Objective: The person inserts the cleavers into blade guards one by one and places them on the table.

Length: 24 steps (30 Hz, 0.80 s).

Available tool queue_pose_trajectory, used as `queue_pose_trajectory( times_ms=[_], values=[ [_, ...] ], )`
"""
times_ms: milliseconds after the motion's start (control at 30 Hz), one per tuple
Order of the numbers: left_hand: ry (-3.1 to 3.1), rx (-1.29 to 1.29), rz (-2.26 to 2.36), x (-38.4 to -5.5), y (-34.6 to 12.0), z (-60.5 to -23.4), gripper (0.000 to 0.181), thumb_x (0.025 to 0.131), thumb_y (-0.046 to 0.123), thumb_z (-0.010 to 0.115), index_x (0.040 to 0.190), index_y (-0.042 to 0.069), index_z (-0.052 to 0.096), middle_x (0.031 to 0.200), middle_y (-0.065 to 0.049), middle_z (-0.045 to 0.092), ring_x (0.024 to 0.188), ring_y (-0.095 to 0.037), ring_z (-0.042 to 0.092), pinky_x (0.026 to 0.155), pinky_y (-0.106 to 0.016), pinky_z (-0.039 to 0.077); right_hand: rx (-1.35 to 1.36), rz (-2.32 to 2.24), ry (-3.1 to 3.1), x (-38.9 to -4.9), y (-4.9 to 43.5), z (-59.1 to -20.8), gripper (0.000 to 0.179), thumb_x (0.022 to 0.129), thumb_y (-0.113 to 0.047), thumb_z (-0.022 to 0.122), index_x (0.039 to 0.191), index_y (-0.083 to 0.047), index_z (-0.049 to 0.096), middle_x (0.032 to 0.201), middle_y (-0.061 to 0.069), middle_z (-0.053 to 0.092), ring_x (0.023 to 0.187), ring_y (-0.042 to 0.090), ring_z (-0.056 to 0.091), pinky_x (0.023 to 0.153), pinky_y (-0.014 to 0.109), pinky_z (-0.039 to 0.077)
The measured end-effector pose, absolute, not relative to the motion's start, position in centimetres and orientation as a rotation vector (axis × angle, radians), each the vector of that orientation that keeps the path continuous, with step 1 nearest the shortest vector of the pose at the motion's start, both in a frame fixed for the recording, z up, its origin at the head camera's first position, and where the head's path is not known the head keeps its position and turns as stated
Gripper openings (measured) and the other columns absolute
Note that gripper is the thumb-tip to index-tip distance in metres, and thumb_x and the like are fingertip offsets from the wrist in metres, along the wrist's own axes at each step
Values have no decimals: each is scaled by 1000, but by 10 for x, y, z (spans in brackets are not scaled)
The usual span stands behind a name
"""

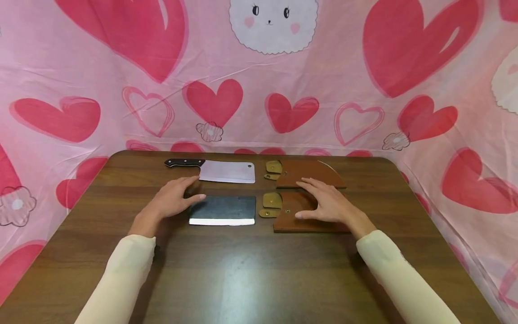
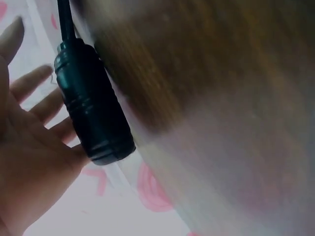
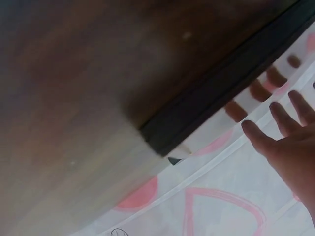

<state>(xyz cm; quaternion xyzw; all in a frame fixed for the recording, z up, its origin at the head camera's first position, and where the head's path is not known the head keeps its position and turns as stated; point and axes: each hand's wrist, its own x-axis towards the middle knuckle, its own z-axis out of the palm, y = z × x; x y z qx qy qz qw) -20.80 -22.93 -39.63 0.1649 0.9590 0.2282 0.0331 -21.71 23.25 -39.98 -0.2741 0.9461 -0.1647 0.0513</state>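
In the head view, my left hand (image 1: 167, 201) hovers by the near cleaver (image 1: 223, 206), which has a dark blade and a bright edge facing me. Its ridged dark handle (image 2: 93, 105) shows in the left wrist view beside loosely spread fingers, not gripped. The hand covers that handle in the head view. Over the near brown leather sheath (image 1: 286, 222) is my right hand (image 1: 329, 203), thumb and fingers apart, holding nothing. A long dark edge of a sheath (image 3: 221, 83) crosses the right wrist view, near the fingers.
Behind the near pair lie a pale-bladed cleaver (image 1: 227, 172) with a black riveted handle and a second brown sheath (image 1: 299, 171). Both sheaths have tan snap straps on their left. The wooden table (image 1: 243, 270) ends against a pink heart-printed cloth (image 1: 251, 67).
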Motion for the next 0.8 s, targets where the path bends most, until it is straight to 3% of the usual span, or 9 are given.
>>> queue_pose_trajectory(
  times_ms=[167,433,800],
  values=[
    [2955,515,690,-207,-234,-394,64,93,38,73,140,-2,56,140,-26,55,131,-47,45,109,-64,33,-892,-488,2850,-214,237,-401,105,74,-75,74,155,-16,42,158,12,39,143,38,36,108,71,26],
    [2899,506,746,-207,-244,-398,47,93,26,74,130,-1,64,125,-22,66,121,-43,55,103,-62,40,-900,-471,2819,-210,238,-403,109,70,-75,77,156,-18,40,158,13,39,142,39,36,107,71,28],
    [2836,498,792,-205,-250,-397,35,94,14,73,125,0,67,122,-21,66,115,-42,56,103,-63,39,-928,-405,2787,-209,239,-406,117,63,-76,81,154,-15,43,155,14,41,141,38,38,109,70,24]
  ],
)
